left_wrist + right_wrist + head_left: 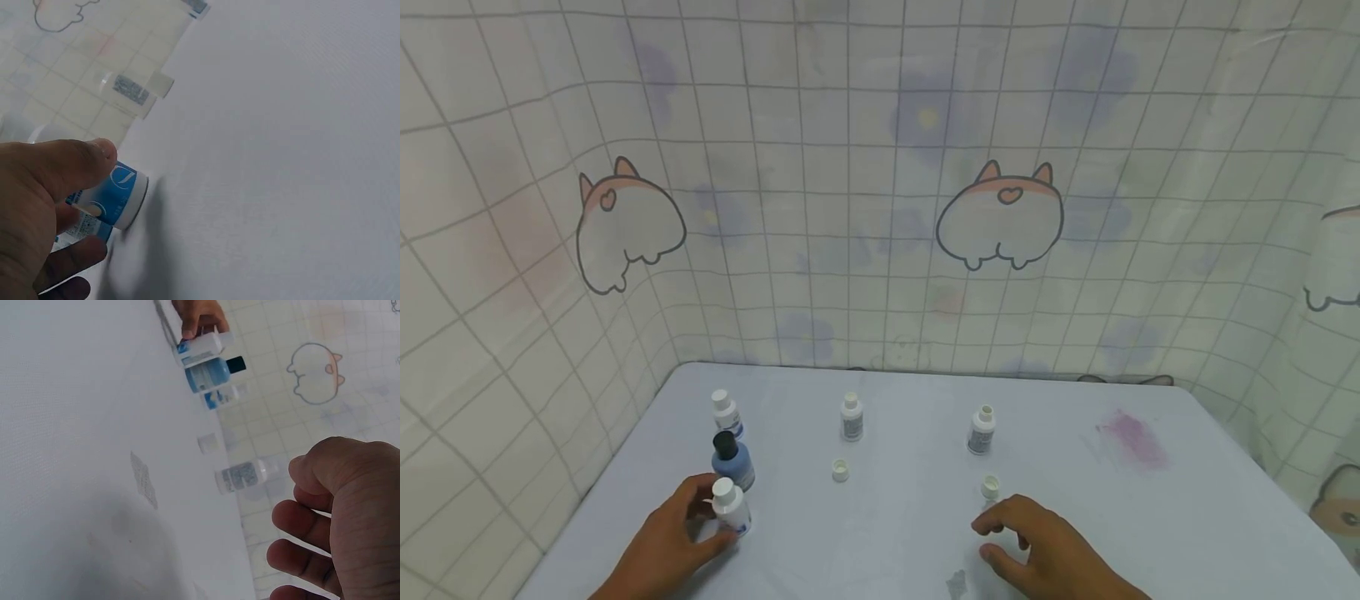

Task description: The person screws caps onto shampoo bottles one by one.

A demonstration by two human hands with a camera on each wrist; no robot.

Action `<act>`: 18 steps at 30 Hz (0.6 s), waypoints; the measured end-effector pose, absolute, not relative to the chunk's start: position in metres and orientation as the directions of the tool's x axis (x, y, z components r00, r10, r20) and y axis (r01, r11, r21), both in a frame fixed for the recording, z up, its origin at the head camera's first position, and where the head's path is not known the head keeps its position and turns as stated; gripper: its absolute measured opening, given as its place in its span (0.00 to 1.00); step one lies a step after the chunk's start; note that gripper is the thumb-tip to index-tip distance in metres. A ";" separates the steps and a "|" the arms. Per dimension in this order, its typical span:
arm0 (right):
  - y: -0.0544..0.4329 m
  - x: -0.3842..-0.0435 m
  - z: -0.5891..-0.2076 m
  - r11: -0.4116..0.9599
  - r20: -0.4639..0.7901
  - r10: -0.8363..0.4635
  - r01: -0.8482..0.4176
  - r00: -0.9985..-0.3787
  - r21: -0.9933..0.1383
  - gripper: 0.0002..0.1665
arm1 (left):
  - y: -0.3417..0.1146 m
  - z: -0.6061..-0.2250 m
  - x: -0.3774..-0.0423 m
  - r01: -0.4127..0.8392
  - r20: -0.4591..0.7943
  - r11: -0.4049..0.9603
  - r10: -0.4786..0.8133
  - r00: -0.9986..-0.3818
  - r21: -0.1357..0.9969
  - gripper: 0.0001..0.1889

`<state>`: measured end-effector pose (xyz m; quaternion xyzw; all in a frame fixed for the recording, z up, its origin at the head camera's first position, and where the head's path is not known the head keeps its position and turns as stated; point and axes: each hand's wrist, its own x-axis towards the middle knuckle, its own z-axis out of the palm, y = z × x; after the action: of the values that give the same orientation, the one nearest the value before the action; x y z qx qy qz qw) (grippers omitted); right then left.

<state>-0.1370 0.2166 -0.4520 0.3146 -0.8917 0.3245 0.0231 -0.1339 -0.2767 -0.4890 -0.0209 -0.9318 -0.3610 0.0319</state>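
Note:
My left hand holds a small white bottle with a white cap and blue label, upright at the table's front left. In the left wrist view, the thumb lies along that bottle's side. Just behind it stands a blue bottle with a black cap, and farther back another white bottle. My right hand hovers with loosely bent fingers and holds nothing. Just beyond its fingertips is a small white cap, partly hidden. A white bottle with an uncovered neck stands behind that cap.
Another white bottle stands at the back middle, with a loose white cap in front of it. The white tabletop bears a pink stain at right and a grey patch near the front. Checked fabric hangs behind.

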 end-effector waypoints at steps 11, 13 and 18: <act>0.211 -0.140 -0.454 0.578 0.269 -0.557 -0.599 -0.786 -0.554 0.11 | -0.271 -0.444 -0.122 0.191 0.310 0.757 -0.016 -0.951 0.625 0.42; 0.209 -0.140 -0.454 0.575 0.264 -0.555 -0.594 -0.789 -0.563 0.11 | -0.265 -0.436 -0.123 0.214 0.327 0.743 -0.007 -0.945 0.634 0.39; 0.201 -0.145 -0.456 0.593 0.203 -0.536 -0.537 -0.819 -0.600 0.14 | -0.242 -0.424 -0.131 0.304 0.377 0.700 0.053 -0.925 0.646 0.33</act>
<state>-0.1453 0.2012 -0.4563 0.3005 -0.8926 0.3362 0.0007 -0.1311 -0.2423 -0.4241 -0.0984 -0.9067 -0.3746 0.1671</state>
